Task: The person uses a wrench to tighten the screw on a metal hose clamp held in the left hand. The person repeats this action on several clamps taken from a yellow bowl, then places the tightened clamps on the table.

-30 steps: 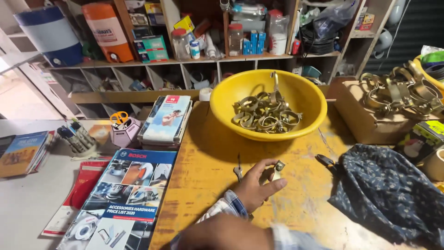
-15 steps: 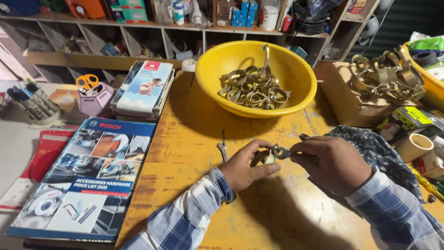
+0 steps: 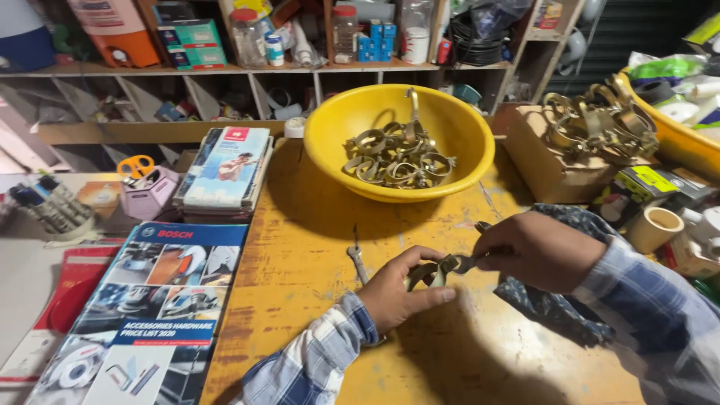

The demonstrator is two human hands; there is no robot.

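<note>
A brass-coloured metal clamp (image 3: 436,270) sits between both hands, just above the middle of the yellow worktop (image 3: 315,247) — the left hand (image 3: 400,291) curls under it with thumb and fingers pinching its ring, while the right hand (image 3: 534,251) closes on its other end from the right. Just left of the left hand a small spanner (image 3: 358,257) lies flat on the worktop. A dark patterned cloth (image 3: 559,315) lies under the right wrist. Toward the far edge stands a yellow bowl (image 3: 337,146) holding more clamps — a cardboard box (image 3: 541,161) at the far right carries another heap. A catalogue (image 3: 154,300) lies at the left edge.
</note>
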